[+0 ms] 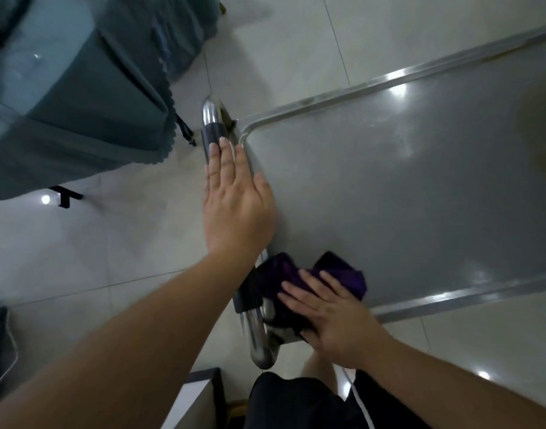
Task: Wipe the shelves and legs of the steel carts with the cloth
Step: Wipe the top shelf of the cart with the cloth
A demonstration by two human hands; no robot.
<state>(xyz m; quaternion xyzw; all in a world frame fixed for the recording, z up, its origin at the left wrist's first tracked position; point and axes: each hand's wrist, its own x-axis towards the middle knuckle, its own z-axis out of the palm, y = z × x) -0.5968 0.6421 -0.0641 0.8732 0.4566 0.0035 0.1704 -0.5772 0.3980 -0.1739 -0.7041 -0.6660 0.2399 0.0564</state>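
Observation:
I look straight down on the top shelf (404, 181) of a steel cart, a grey tray with a raised shiny rim. Its chrome push handle (214, 119) runs along the near-left end, with a dark grip sleeve. My left hand (234, 196) lies flat with straight fingers on the handle and the shelf's corner. A dark purple cloth (339, 275) is bunched at the shelf's near corner. My right hand (330, 317) presses on the cloth with fingers spread flat.
A table with a teal scalloped cloth (89, 97) stands close on the left, its black legs (64, 195) on the pale tiled floor (95, 258). A box edge (200, 388) and my dark shorts sit below the cart handle.

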